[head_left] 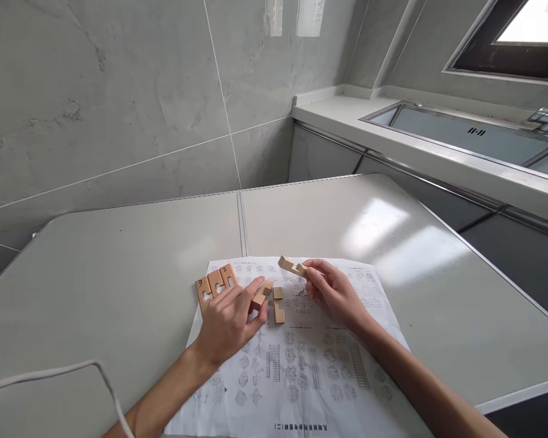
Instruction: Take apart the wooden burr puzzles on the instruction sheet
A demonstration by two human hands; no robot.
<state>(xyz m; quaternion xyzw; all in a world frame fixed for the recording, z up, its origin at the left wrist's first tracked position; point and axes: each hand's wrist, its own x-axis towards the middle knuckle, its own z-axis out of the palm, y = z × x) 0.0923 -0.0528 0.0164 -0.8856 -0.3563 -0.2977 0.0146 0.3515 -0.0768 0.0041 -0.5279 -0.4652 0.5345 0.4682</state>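
Note:
My left hand (pixel 231 319) grips a small notched wooden block (pixel 262 295) between thumb and fingers, low over the paper. Pinched at one end in my right hand (pixel 331 289) is a longer notched wooden block (pixel 291 265), held tilted above the sheet. Between the hands, another notched wooden piece (pixel 279 313) lies on the printed instruction sheet (pixel 301 398). Left of my left hand sit several flat wooden pieces (pixel 214 281) side by side, with cut-out slots and handwritten numbers on them. My left hand partly covers those flat pieces.
The sheet lies on a pale folding table (pixel 132 261) with a seam down its middle. A white cable (pixel 41 372) crosses the near left. Beyond the table stand a tiled wall (pixel 119 91) and, at right, a counter with a sink (pixel 466 131).

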